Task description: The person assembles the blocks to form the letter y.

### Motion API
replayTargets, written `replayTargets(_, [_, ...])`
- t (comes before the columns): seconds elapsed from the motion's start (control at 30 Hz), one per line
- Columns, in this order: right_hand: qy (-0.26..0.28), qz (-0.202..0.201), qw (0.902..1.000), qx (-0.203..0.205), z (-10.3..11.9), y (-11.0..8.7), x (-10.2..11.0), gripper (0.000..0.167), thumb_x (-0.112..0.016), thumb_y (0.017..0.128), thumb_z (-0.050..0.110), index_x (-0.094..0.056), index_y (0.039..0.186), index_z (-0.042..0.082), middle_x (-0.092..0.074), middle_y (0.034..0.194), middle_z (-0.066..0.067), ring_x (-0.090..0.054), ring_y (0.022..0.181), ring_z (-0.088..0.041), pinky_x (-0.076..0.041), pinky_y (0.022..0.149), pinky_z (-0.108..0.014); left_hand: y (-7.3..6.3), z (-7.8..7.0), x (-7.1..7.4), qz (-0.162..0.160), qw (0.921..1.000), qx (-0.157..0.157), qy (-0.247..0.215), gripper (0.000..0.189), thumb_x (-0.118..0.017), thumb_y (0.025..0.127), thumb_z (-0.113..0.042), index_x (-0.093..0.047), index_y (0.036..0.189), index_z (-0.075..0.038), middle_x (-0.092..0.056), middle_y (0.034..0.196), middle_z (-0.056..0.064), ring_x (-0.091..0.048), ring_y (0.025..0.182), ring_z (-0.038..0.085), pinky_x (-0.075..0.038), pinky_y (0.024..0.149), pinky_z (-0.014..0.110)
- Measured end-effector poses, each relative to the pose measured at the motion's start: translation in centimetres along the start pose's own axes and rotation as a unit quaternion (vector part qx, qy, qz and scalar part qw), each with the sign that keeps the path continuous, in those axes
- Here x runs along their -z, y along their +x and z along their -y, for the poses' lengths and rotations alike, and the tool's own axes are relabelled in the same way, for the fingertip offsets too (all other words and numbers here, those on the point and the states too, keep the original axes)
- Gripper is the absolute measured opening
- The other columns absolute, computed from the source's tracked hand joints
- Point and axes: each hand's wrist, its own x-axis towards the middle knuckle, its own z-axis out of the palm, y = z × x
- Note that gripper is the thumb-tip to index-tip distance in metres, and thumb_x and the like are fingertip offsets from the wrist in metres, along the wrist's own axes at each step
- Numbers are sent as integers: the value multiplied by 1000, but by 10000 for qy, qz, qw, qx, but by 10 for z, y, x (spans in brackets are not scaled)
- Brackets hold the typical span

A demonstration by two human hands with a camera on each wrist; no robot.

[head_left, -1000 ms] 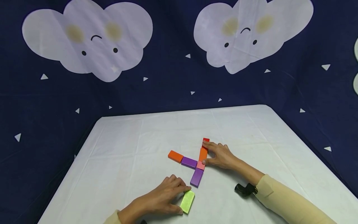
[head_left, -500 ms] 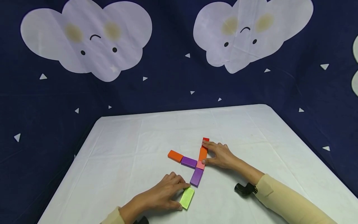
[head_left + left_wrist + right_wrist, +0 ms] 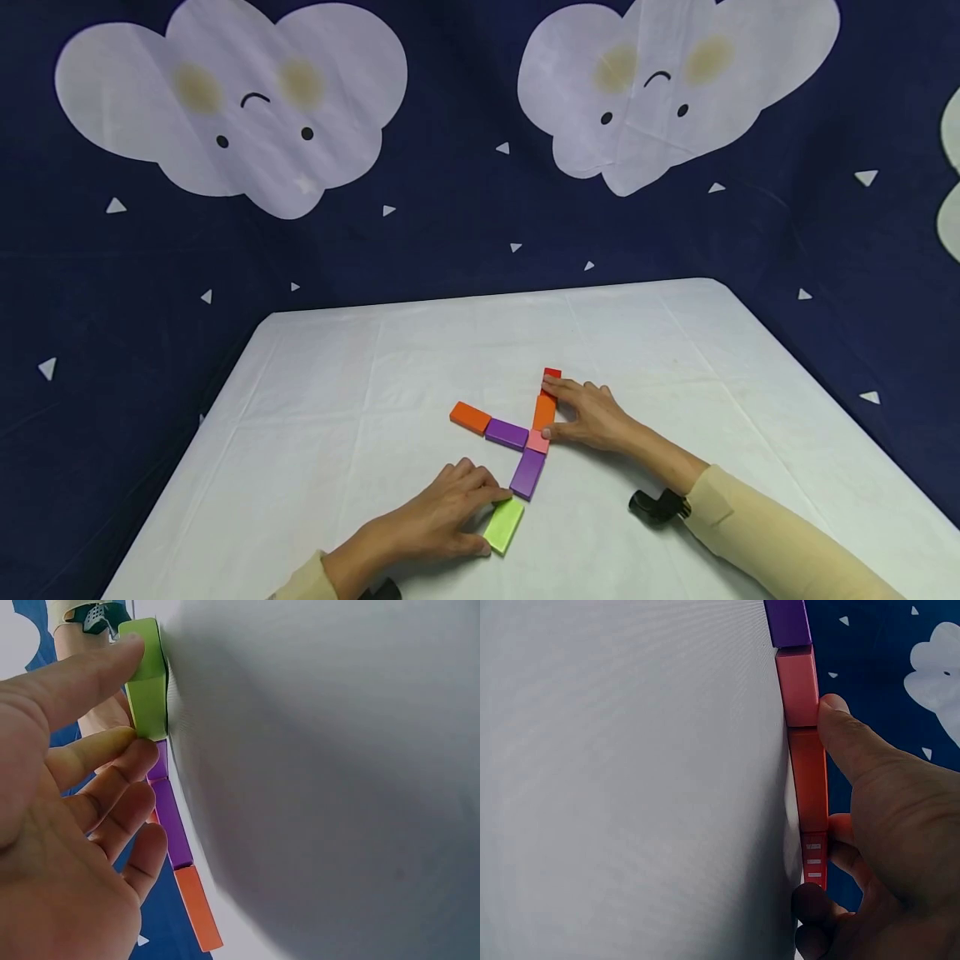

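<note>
My left hand [image 3: 438,517] grips a lime green block [image 3: 504,527], thumb at the near end and index finger at the far end. That far end lies close to a purple block [image 3: 528,475]; whether they touch, I cannot tell. Beyond it, a pink block [image 3: 537,442], an orange block [image 3: 545,412] and a red block [image 3: 552,374] continue the row. Alongside, my right hand [image 3: 596,418] holds this stretch, thumb against the pink block and fingers curled at the red one [image 3: 814,859]. The left palm shows in the left wrist view.
A second purple block [image 3: 507,434] and another orange block [image 3: 470,417] branch left from the pink block. All lie flat on a white-covered table [image 3: 322,400]. Behind it hangs a dark blue cloth [image 3: 450,258] with clouds. A black wrist device [image 3: 658,509] sits by the right sleeve.
My left hand has slid the green block forward, away from me, narrowing the gap to the purple block. The right hand and the other blocks stay in place.
</note>
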Motion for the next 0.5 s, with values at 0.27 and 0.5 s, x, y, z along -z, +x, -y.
replayTargets(0.27, [-19, 14, 10000, -20, 0, 0, 0, 83, -67, 73, 63, -47, 140, 19, -47, 144, -5, -52, 110, -30, -27, 76, -32, 2, -1, 1, 1, 10000, -46, -28, 58, -74, 78, -38, -54, 131, -22, -55, 114, -9, -39, 101, 5, -32, 82, 20])
replayTargets(0.5, [-21, 19, 10000, -12, 0, 0, 0, 82, -67, 73, 62, -47, 140, 18, -47, 144, -5, -52, 111, -31, -28, 76, -33, 3, 0, 1, 12, 10000, -36, -72, 58, -73, 79, -37, -54, 131, -21, -55, 115, -8, -39, 102, 5, -32, 83, 21])
